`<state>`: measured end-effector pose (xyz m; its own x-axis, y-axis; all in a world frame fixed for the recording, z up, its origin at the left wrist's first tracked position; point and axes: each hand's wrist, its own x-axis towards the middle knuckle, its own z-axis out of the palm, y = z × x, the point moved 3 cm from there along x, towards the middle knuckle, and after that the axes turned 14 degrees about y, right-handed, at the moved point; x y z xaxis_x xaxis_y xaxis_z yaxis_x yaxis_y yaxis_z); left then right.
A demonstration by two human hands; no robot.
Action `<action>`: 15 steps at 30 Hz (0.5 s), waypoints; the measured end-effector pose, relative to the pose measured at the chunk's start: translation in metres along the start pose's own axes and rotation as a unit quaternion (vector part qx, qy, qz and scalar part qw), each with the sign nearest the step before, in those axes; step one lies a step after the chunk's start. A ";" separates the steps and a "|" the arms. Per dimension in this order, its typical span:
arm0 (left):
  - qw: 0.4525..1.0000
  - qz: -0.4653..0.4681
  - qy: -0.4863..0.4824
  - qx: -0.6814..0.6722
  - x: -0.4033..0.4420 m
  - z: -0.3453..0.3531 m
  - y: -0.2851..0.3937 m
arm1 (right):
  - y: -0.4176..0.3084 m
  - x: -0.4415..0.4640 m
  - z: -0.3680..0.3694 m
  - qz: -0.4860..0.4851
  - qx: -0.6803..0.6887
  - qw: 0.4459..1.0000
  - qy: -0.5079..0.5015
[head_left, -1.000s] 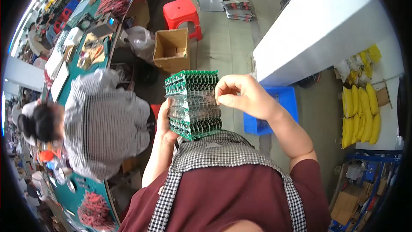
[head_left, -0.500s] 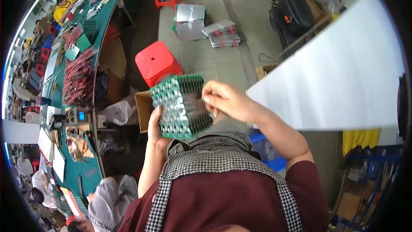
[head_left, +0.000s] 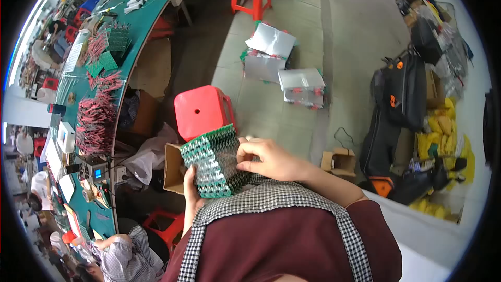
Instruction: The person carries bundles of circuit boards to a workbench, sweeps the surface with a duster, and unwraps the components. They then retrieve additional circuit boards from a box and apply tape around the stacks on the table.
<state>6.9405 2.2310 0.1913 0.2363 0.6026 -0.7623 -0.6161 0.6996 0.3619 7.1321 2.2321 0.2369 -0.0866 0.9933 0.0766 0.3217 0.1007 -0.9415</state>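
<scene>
A thick stack of green circuit boards [head_left: 211,164] is close in front of my checked apron, with a clear, shiny wrap around its middle. My left hand [head_left: 191,190] grips the stack from its left side. At the right side of the stack is my right hand [head_left: 263,155], its fingers curled and pressed together near the wrap. Whatever those fingers pinch is too small to make out.
A red stool [head_left: 201,109] and a cardboard box [head_left: 173,169] stand just beyond the stack. Silver-topped bundles [head_left: 271,42] lie on the floor ahead. A long green workbench [head_left: 138,31] runs along the left; black bags [head_left: 391,109] lie at the right.
The view has swung forward along the aisle, away from the co-worker in stripes and the blue bin. The stack stays in my left hand, now lower and tilted. My right hand remains beside it.
</scene>
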 end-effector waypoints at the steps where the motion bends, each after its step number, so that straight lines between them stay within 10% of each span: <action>1: 0.999 -0.007 0.015 -0.033 -0.001 0.028 0.006 | 0.008 0.023 -0.007 0.000 0.009 1.000 -0.020; 6: 0.993 0.074 0.044 -0.082 0.108 0.057 0.049 | 0.029 0.135 -0.051 -0.080 -0.018 0.997 0.007; 9: 0.986 0.131 0.074 -0.068 0.161 0.072 0.099 | 0.045 0.212 -0.071 0.097 0.138 0.977 -0.129; 15: 0.957 0.233 0.088 0.146 0.226 0.178 0.206 | 0.020 0.364 -0.092 -0.059 0.286 0.927 -0.233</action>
<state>7.0009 2.5796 0.1896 -0.1587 0.8198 -0.5502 -0.3820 0.4629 0.7999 7.1939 2.6012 0.2761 -0.5312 0.8310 0.1653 -0.2573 0.0277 -0.9659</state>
